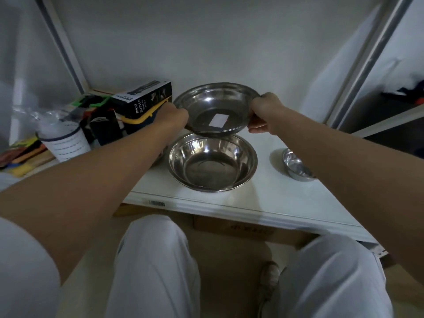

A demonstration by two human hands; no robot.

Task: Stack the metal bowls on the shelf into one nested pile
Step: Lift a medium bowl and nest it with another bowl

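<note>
A wide metal bowl (214, 104) with a white sticker inside hangs tilted above the white shelf (275, 198). My left hand (171, 115) grips its left rim and my right hand (266, 113) grips its right rim. Just below and in front of it a second large metal bowl (212, 161) rests on the shelf, empty and upright. A small metal bowl (296, 165) stands at the right, partly hidden behind my right forearm.
A black spray-bottle box (144, 101) and coloured clutter fill the shelf's left side, with a white measuring jug (66, 143) in front. The shelf's back wall is close behind the bowls. A metal upright (367, 63) stands at the right. My knees are below the shelf edge.
</note>
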